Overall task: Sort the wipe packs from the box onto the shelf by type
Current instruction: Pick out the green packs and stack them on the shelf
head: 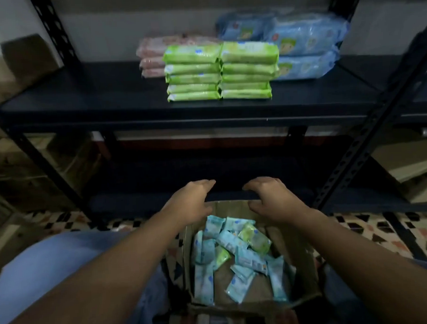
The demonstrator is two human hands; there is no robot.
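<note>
Because packs are grouped by colour on the shelf (107, 102), green stacks (218, 72) sit apart from pink and blue; both hands, left (188, 203) and right (274, 199), hover spread and empty over the box (297, 261) of loose packs (236, 254).

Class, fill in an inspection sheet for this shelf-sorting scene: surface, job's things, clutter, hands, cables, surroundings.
Surface: dark shelf.
Job's things: two green stacks at front; pink packs behind left; blue packs behind right; cardboard box holds loose pale blue packs and a few green ones.
Clutter: nothing seen.
Hands: left hand and right hand open above the box, holding nothing.
Cables: nothing seen.
Surroundings: patterned floor, dim lighting.
</note>
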